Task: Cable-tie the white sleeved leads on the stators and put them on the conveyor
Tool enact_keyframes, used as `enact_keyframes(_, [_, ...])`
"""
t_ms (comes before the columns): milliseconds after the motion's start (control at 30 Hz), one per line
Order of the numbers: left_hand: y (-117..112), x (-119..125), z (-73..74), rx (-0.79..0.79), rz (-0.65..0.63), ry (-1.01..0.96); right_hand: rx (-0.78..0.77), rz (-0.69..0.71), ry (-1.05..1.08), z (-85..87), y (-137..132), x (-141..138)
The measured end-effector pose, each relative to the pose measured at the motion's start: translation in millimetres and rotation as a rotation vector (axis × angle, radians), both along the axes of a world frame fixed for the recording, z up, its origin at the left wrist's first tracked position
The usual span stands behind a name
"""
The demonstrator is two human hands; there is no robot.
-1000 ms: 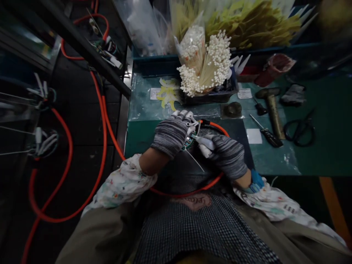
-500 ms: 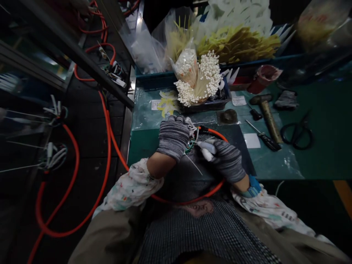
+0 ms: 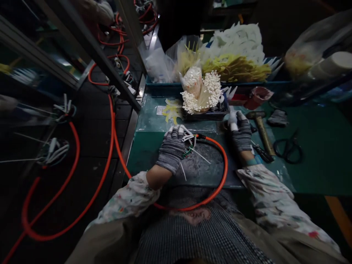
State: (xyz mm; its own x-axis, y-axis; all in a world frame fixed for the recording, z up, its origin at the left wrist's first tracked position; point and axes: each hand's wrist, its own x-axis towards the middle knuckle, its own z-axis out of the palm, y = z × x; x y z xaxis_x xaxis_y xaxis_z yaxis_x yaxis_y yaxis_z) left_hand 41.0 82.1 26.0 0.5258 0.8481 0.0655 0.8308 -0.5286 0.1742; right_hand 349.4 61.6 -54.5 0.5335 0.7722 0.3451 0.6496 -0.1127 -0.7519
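My left hand (image 3: 172,148), in a grey striped glove, grips a small ring-shaped wired part (image 3: 188,149) with a green edge and white sleeved wires. Its fingers hide much of the part. Two thin white ties stick out over the dark work mat (image 3: 205,170). From the part's right side an orange cable (image 3: 226,161) loops down toward the lap and round to the left. Further right, my right hand (image 3: 242,134) is closed around a small white squeeze bottle (image 3: 233,120), above a round brownish item on the bench.
A tray of white-tipped sticks (image 3: 202,93) stands behind the hands, before bins of yellow and white pieces (image 3: 233,58). A hammer (image 3: 264,132), screwdriver (image 3: 262,152), scissors (image 3: 288,148) and red cup (image 3: 257,98) lie rightward. Cabled parts (image 3: 53,152) hang left.
My right hand has moved away from the wired part, rightward and back, with the white bottle. My left hand keeps its grip. The view has shifted slightly.
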Motion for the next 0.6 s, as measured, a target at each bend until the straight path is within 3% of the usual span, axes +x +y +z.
enact_keyframes(100, [-2, 2, -3.8, -0.042, 0.031, -0.032, 0.072, -0.073, -0.134, -0.1, -8, -12])
enact_keyframes(200, [-5, -2, -3.9, -0.076, -0.049, -0.024, 0.246, -0.152, -0.330, 22.3, -28, -34])
enact_keyframes(267, [-3, -5, -2.6, -0.117, -0.082, 0.021, 0.248, -0.009, -0.380, 38.3, -40, -53])
enact_keyframes(367, [2, -5, -0.4, -0.163, -0.076, 0.072, -0.043, 0.365, -0.335, 49.5, -52, -83])
enact_keyframes(433, [5, -2, -0.1, -0.182, -0.049, 0.076, -0.207, 0.526, -0.272, 48.3, -53, -102])
enact_keyframes(600, [8, 3, -6.8, -0.147, -0.033, 0.014, -0.168, 0.703, -0.146, 37.9, -50, -127])
